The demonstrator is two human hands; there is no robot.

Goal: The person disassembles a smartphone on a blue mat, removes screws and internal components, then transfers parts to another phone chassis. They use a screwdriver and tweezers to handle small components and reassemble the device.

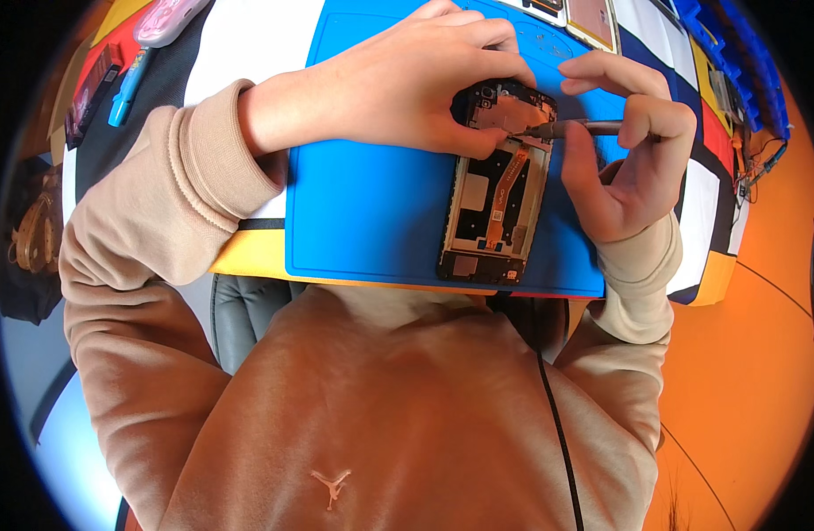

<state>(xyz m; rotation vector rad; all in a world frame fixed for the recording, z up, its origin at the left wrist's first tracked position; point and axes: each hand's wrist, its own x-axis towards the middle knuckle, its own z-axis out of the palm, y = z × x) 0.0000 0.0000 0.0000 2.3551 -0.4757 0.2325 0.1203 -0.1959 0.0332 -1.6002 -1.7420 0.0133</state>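
Observation:
An opened smartphone (498, 199) lies on a blue work mat (362, 212), its inner frame, orange ribbon cable and dark lower module exposed. My left hand (407, 80) grips the phone's upper end, thumb along its left edge and fingers curled around the top. Pinched between the thumb and fingers of my right hand (632, 146) is a slim grey screwdriver (593, 129). Its tip points left and meets the upper part of the phone, by the coppery plate near my left thumb. Exactly what the tip touches is too small to make out.
Beyond my hands, other phone parts (593, 22) lie at the mat's far edge. Blue plastic bins (734, 62) stand at the far right. A blue marker (131, 87) and a pink case (168, 19) lie far left. A black cable (553, 398) hangs before my torso.

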